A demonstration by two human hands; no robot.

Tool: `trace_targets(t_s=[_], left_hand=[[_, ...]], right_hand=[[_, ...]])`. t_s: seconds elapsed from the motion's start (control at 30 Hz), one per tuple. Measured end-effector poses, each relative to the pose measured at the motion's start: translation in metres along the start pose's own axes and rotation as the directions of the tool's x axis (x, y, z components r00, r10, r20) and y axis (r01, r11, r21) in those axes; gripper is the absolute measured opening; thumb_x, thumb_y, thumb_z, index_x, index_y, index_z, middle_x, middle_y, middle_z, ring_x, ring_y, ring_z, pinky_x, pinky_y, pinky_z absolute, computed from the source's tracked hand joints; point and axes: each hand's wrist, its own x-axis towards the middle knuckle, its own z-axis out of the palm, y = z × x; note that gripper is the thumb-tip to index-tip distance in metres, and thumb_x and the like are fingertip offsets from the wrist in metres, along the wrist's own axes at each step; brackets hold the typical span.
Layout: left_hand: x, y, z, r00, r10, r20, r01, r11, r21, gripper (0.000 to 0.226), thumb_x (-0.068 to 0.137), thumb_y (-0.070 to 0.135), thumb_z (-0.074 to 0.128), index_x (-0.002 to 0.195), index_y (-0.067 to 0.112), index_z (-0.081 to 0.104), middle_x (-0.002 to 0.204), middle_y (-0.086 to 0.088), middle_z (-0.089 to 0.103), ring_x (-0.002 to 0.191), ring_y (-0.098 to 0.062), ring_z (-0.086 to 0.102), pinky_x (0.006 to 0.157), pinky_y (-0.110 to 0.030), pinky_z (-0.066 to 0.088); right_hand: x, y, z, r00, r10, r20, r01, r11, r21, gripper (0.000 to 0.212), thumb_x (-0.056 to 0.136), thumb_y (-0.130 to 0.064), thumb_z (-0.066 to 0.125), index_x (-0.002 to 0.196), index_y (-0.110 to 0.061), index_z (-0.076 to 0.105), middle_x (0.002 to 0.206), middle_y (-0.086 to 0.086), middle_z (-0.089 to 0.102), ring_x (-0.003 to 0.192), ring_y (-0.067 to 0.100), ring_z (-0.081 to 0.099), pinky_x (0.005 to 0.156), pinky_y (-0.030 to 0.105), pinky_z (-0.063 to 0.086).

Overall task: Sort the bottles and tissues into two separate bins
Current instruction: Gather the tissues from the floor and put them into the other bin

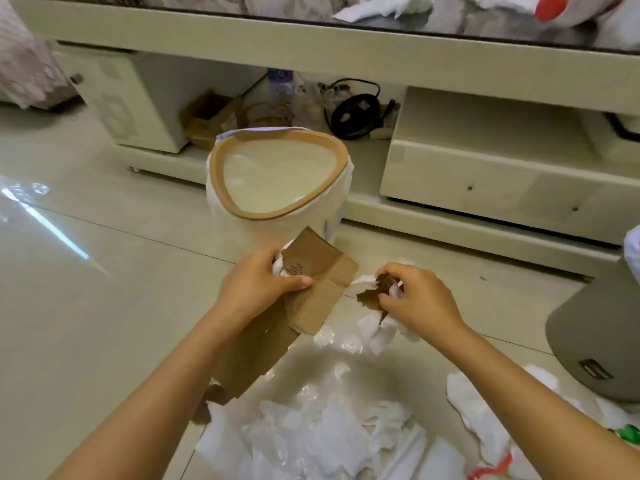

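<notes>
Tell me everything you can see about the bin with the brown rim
The bin stands upright on the tiled floor, just in front of the low cream cabinet. Its body is wrapped in a white plastic liner, held by a tan, rounded-triangular rim ring. The inside looks pale with a few white scraps at the edges. A torn cardboard piece held in the left hand overlaps its lower front; whether they touch is unclear.

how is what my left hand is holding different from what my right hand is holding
The left hand grips a large flat piece of cardboard with a little tissue tucked behind it; the right hand pinches a small torn brown scrap with more crumpled white tissue. The cardboard reaches toward the white bin; the scrap stays lower, over the floor. Both hands hold brown and white material together.
</notes>
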Motion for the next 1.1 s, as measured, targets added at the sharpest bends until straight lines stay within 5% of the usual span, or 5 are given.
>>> trace_targets(t_s=[0.33, 0.47, 0.63, 0.87, 1.1], left_hand=[[0.024, 0.051, -0.084, 0.986, 0.102, -0.132, -0.1, 0.995, 0.02, 0.046, 0.072, 0.057, 0.072, 0.109, 0.036, 0.053, 0.095, 0.021, 0.058, 0.088, -0.003, 0.056, 0.078, -0.036, 0.053], [0.045, 0.062, -0.113, 0.981, 0.095, -0.169, -0.116, 0.986, -0.117, 0.048, 0.073, 0.048, 0.077, 0.112, 0.028, 0.059, 0.107, 0.013, 0.062, 0.093, -0.008, 0.06, 0.082, -0.035, 0.053], [0.083, 0.068, -0.137, 0.962, -0.004, -0.274, -0.073, 0.961, -0.268, 0.043, 0.08, 0.045, 0.071, 0.112, 0.023, 0.054, 0.1, 0.008, 0.061, 0.088, -0.009, 0.058, 0.07, -0.024, 0.047], [0.133, 0.067, -0.147, 0.94, -0.159, -0.303, -0.022, 0.856, -0.516, 0.034, 0.085, 0.036, 0.069, 0.11, 0.02, 0.052, 0.099, 0.003, 0.06, 0.085, -0.012, 0.057, 0.07, -0.027, 0.045], [0.161, 0.055, -0.139, 0.86, -0.257, -0.442, -0.204, 0.619, -0.758, 0.036, 0.091, 0.024, 0.062, 0.123, 0.016, 0.048, 0.112, 0.001, 0.057, 0.102, -0.017, 0.057, 0.082, -0.029, 0.045]], right_hand=[[0.039, -0.073, -0.057, 0.974, -0.116, -0.192, 0.159, 0.962, 0.223, 0.012, 0.073, -0.028, 0.066, 0.084, -0.032, 0.064, 0.074, -0.011, 0.064, 0.073, 0.012, 0.059, 0.066, 0.041, 0.054], [0.064, -0.098, -0.072, 0.953, -0.152, -0.261, 0.221, 0.941, 0.257, 0.016, 0.075, -0.019, 0.068, 0.089, -0.026, 0.066, 0.079, -0.006, 0.066, 0.075, 0.014, 0.06, 0.069, 0.044, 0.055], [0.098, -0.13, -0.081, 0.919, -0.207, -0.337, 0.294, 0.928, 0.231, 0.019, 0.078, -0.02, 0.069, 0.095, -0.027, 0.065, 0.086, -0.007, 0.066, 0.08, 0.014, 0.059, 0.07, 0.04, 0.055], [0.135, -0.155, -0.072, 0.899, -0.192, -0.393, 0.289, 0.935, 0.205, 0.021, 0.082, -0.02, 0.068, 0.102, -0.025, 0.064, 0.086, -0.007, 0.063, 0.081, 0.013, 0.057, 0.061, 0.023, 0.041], [0.154, -0.15, -0.054, 0.903, -0.154, -0.402, 0.235, 0.958, 0.162, 0.018, 0.08, -0.018, 0.065, 0.095, -0.03, 0.062, 0.079, -0.009, 0.061, 0.078, 0.016, 0.058, 0.068, 0.039, 0.055]])
